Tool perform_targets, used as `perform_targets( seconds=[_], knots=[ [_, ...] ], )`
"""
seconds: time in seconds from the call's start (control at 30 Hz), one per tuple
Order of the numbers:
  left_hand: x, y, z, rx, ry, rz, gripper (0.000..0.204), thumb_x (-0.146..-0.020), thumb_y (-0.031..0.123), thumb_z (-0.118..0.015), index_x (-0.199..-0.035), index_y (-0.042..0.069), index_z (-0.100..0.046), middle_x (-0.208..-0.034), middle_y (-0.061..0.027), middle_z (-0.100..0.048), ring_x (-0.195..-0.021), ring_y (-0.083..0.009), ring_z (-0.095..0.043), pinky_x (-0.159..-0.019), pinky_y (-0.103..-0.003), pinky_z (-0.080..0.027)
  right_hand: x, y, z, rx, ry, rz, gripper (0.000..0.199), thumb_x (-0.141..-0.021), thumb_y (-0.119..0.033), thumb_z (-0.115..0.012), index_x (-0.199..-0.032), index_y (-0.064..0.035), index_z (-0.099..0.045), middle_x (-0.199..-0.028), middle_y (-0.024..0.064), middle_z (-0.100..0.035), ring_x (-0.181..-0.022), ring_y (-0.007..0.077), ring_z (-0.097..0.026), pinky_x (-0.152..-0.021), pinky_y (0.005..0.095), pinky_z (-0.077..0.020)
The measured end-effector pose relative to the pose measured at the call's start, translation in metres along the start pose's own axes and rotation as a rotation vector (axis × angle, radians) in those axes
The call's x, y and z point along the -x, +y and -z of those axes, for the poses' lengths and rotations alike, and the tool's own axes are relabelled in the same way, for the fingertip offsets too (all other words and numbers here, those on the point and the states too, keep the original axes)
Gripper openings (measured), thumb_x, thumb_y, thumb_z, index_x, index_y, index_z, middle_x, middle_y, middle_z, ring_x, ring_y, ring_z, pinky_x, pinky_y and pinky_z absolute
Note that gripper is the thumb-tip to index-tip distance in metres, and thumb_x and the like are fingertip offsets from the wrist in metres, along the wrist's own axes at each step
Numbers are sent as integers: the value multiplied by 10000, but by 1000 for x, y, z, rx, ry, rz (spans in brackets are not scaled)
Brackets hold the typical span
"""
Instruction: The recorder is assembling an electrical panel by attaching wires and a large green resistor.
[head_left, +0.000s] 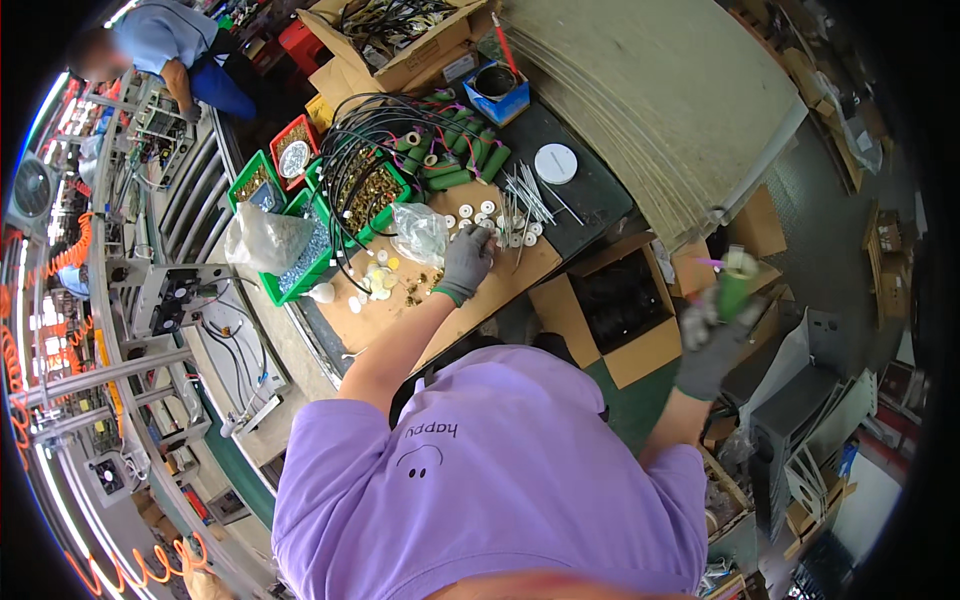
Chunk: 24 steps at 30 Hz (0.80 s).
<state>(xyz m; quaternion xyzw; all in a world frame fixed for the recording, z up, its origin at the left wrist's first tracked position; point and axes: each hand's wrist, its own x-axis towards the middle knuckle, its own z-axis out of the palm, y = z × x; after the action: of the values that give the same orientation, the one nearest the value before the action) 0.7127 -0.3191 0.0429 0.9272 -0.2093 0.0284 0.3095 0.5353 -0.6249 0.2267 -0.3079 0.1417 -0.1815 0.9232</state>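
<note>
My left hand [466, 264], in a grey glove, reaches over a brown cardboard sheet [520, 268] on the bench. Its fingers are drawn together at the white washers [465, 211]; what they pinch, if anything, is hidden. Out to the right, my right hand [708, 350], also gloved and blurred by motion, grips a green tubular resistor [734, 290] with a pale end and a bit of purple wire. More green tubular resistors [450, 180] lie in a pile beyond the washers. Thin metal rods [530, 195] lie beside them. A clear plastic bag [420, 235] sits by my left hand.
Green bins [300, 262] with small fasteners and black cables [345, 140] stand at the left. An open cardboard box [625, 300] is between bench and right hand. A blue box [497, 98] holds a round can. Another person [180, 50] works at the far left.
</note>
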Motion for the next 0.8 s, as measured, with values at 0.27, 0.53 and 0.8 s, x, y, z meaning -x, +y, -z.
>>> perform_targets(
  seconds=[0.27,0.53,0.8],
  knots=[
    [-4,91,71,1118,40,302,195,-893,145,-579,-1008,-10,-605,-820,-28,-622,-713,-68,-556,-665,-213,-464,4,133,-22,380,138,-414,407,-849,-526,-552,-812,-131,-462,-568,-32,-413,-371,34,-351,-310,183,-254],
    [18,117,94,1267,125,316,182,-895,90,-567,-1027,-31,-597,-866,-35,-632,-763,-88,-584,-712,-216,-475,-6,159,-38,396,39,-536,369,-866,-492,-541,-830,-132,-471,-572,-35,-416,-370,30,-341,-310,175,-246],
    [29,116,92,1163,242,200,179,-876,48,-573,-1038,-23,-604,-924,-54,-637,-776,-90,-578,-689,-225,-471,3,163,-48,389,69,-601,436,-880,-552,-474,-864,-116,-482,-570,-49,-367,-367,27,-291,-308,179,-221]
  ],
)
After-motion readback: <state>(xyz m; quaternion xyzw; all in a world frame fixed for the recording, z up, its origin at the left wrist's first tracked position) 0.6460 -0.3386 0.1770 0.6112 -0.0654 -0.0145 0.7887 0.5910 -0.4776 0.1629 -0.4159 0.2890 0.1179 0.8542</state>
